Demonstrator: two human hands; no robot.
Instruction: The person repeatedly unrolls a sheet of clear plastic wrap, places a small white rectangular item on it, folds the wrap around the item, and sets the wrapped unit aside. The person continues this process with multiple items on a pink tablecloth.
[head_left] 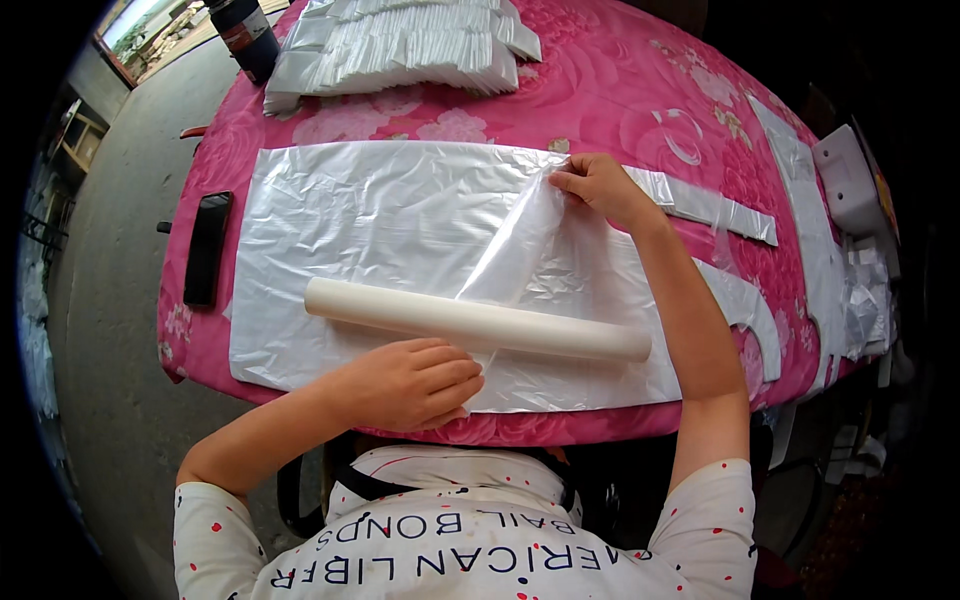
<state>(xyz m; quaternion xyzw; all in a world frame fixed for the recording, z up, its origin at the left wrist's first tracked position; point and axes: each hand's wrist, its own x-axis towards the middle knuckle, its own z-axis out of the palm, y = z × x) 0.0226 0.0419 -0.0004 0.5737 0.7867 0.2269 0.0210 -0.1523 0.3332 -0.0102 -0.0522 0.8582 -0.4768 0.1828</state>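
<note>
A stack of thin white plastic bags (340, 215) lies flat across the table, its cut handle ends toward the right. Over the stack rests a long cream-white tube (475, 320), slightly slanted. My right hand (598, 188) pinches the raised edge of a clear plastic bag (515, 245) at the far side of the stack, and the film slopes down toward the tube. My left hand (412, 385) is closed at the near edge, just below the tube. A bit of film runs to its fingertips, which are partly hidden.
The table has a pink flowered cloth (590, 110). A black phone (208, 250) lies at its left edge. Farther back are a heap of folded white bags (400, 50) and a dark bottle (243, 38). More bags (800, 220) and a white container (848, 180) are at right.
</note>
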